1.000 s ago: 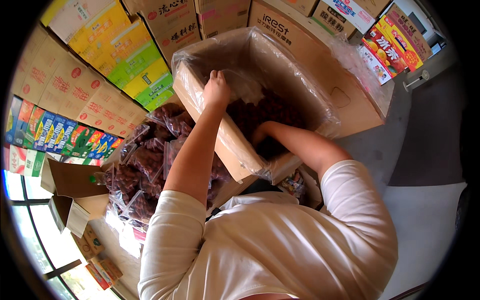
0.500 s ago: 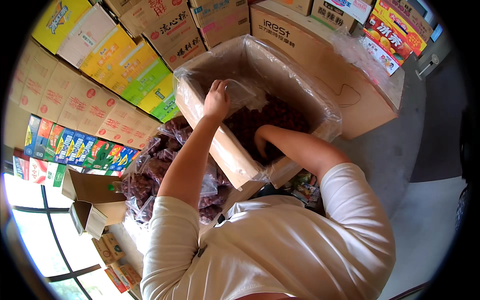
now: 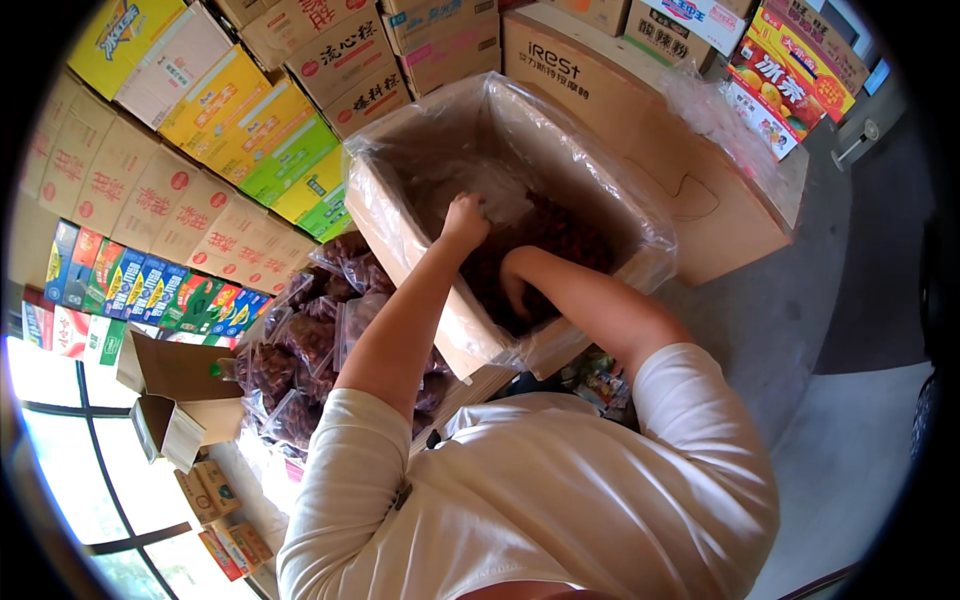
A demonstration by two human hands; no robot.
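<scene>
A large cardboard box (image 3: 400, 225) lined with see-through plastic stands in front of me. Dark red pieces that look like dried dates (image 3: 565, 240) lie in its bottom. My left hand (image 3: 466, 222) is inside the box by the left wall, its fingers closed on a see-through plastic bag (image 3: 505, 190) that lies over the dates. My right hand (image 3: 514, 288) reaches down among the dates at the near end of the box. Its fingertips are hidden in shadow and among the dates, so their grip does not show.
Filled plastic bags of dark red pieces (image 3: 310, 345) are piled left of the box. Stacked cartons (image 3: 250, 120) line the far left side. A long brown carton (image 3: 640, 140) stands behind the box. An opened carton (image 3: 190, 380) sits near the window.
My left hand has moved down and right, deeper into the box, and the bag has come lower with it. My right hand has shifted slightly left among the dates.
</scene>
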